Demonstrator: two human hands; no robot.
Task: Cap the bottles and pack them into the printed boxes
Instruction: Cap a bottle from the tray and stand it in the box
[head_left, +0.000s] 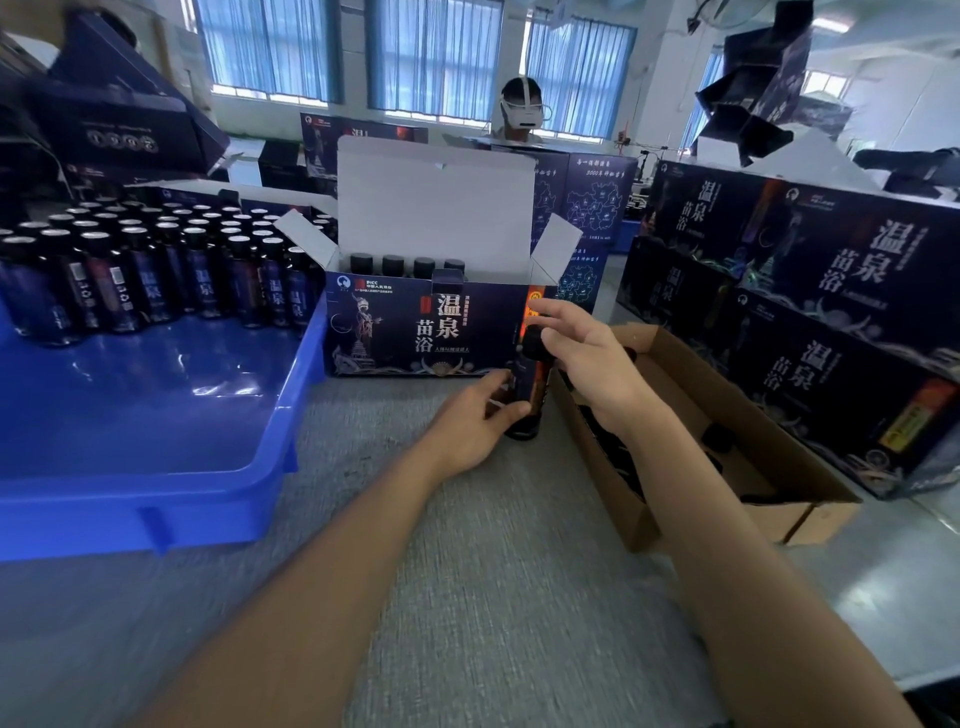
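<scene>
A blue tray (156, 441) on the left holds rows of bottles (150, 275). Beside it stands the open printed box (415, 327). At the box's right corner, the left hand (467, 421) grips one bottle (530, 384) upright on the table (493, 571), while the right hand (592, 358) pinches its cap (532, 343). A cardboard box (779, 467) lies to the right.

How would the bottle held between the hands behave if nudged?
Tall and narrow, the bottle would probably tip easily. Its round body would likely roll once down. Glossy sides look slippery; the left hand wraps it.
</scene>
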